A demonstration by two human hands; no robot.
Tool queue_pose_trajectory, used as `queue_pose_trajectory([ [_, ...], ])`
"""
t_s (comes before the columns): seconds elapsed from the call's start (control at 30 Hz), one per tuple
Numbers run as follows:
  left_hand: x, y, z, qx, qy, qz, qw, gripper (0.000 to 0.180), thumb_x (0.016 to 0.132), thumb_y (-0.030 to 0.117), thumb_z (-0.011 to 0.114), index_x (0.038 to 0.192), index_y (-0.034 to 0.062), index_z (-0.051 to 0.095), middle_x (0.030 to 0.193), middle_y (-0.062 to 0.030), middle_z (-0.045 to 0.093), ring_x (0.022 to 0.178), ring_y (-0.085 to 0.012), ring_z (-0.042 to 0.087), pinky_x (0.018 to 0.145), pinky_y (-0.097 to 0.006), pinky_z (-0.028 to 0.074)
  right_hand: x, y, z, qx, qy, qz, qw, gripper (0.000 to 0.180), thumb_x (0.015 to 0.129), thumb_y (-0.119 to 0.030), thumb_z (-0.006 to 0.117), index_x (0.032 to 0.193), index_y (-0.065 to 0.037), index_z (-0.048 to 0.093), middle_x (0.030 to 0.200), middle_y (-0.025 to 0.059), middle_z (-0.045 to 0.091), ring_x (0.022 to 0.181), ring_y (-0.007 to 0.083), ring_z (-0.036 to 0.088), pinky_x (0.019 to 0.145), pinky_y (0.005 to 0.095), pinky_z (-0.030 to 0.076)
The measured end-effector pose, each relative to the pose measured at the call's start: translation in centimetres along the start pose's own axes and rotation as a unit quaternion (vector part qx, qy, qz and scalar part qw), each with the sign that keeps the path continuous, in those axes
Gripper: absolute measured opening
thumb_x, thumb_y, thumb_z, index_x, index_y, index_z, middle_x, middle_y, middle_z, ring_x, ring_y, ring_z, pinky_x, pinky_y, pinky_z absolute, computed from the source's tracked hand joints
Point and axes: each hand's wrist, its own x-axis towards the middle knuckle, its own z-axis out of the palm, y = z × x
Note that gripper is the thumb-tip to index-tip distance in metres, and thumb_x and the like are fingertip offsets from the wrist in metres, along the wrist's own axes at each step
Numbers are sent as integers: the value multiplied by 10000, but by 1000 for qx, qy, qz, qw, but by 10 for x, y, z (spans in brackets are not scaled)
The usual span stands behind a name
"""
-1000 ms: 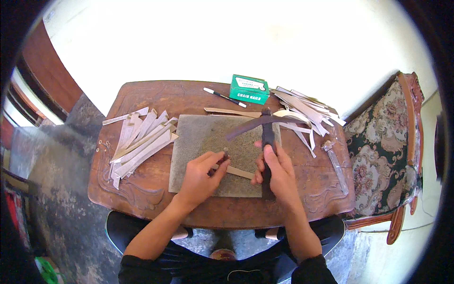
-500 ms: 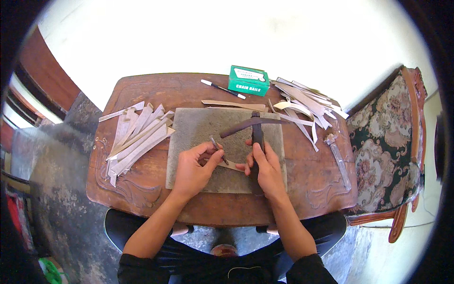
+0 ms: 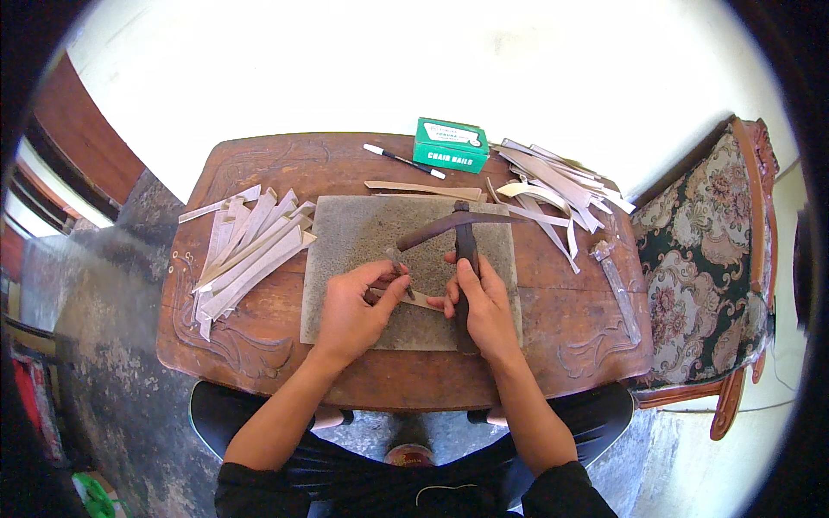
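My left hand (image 3: 357,311) pinches a thin metal punch (image 3: 395,256) between thumb and fingers, its lower end over a pale narrow strip (image 3: 423,300). In my right hand (image 3: 486,302) is the dark handle of a hammer (image 3: 440,226) with a long curved head. The left end of that head lies close to the punch's top; whether they touch I cannot tell. Fingertips of my right hand rest at the strip's right end. Beneath both hands is a grey stone slab (image 3: 345,233). Part of the strip is hidden by my left fingers.
On the carved wooden table (image 3: 259,160) are piled strips (image 3: 255,250) at left and more strips (image 3: 553,177) at back right. A green box (image 3: 450,145), a marker (image 3: 404,161) and a long strip (image 3: 423,188) lie behind the slab. A second tool (image 3: 617,293) lies at right, near a floral chair (image 3: 704,250).
The hammer has shifted slightly left, bringing its head end nearer the punch's top. The punch tilts a little differently in my left hand. The strip stays in about the same place.
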Motion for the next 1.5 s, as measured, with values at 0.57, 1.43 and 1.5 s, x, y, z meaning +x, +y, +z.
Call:
queue_pose_trajectory([
  [0.57, -8, 7, 7, 150, 17, 191, 970, 216, 872, 53, 753, 1071, -15, 704, 923, -151, 717, 793, -281, 721, 676, -359, 560, -6, -13, -3, -5, 7, 35, 999, 350, 1090, -304, 484, 1281, -17, 546, 741, 4, 495, 580, 88, 511, 573, 289, 523],
  [1.43, -6, 7, 8, 121, 18, 191, 974, 188, 878, 58, 753, 1043, -19, 708, 883, -144, 700, 734, -283, 695, 616, -360, 529, -67, -124, 10, -481, -28, -200, 853, 368, 986, -162, 644, 1286, 22, 534, 933, 279, 671, 880, 490, 665, 724, 492, 518],
  [1.5, -7, 7, 8, 120, 20, 191, 974, 192, 876, 58, 755, 1046, -18, 709, 881, -144, 699, 732, -283, 694, 612, -361, 528, -69, -127, 12, -471, -13, -187, 862, 362, 986, -162, 645, 1282, 16, 537, 936, 283, 669, 892, 499, 660, 725, 497, 518],
])
